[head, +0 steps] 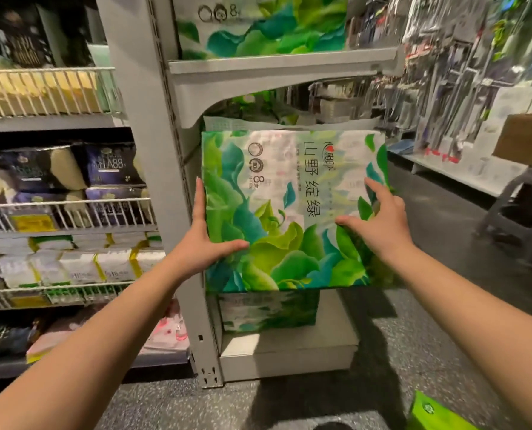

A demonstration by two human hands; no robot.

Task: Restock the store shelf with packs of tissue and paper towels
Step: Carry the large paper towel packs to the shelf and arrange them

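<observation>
A large green-leaf tissue pack (292,209) stands upright at the end-cap shelf, on top of a similar pack (269,310) below it. My left hand (202,240) lies flat along its left edge, fingers straight up and thumb across the front. On the pack's right front my right hand (379,218) presses with spread fingers. Another green-leaf pack (261,24) sits on the upper shelf (283,62).
Wire-fronted shelves (63,209) at left hold purple, white and yellow tissue packs. A grey shelf upright (162,187) stands just left of my left hand. A grey stool (519,209) with a cardboard box (525,141) is at right. A green pack (432,414) lies on the floor.
</observation>
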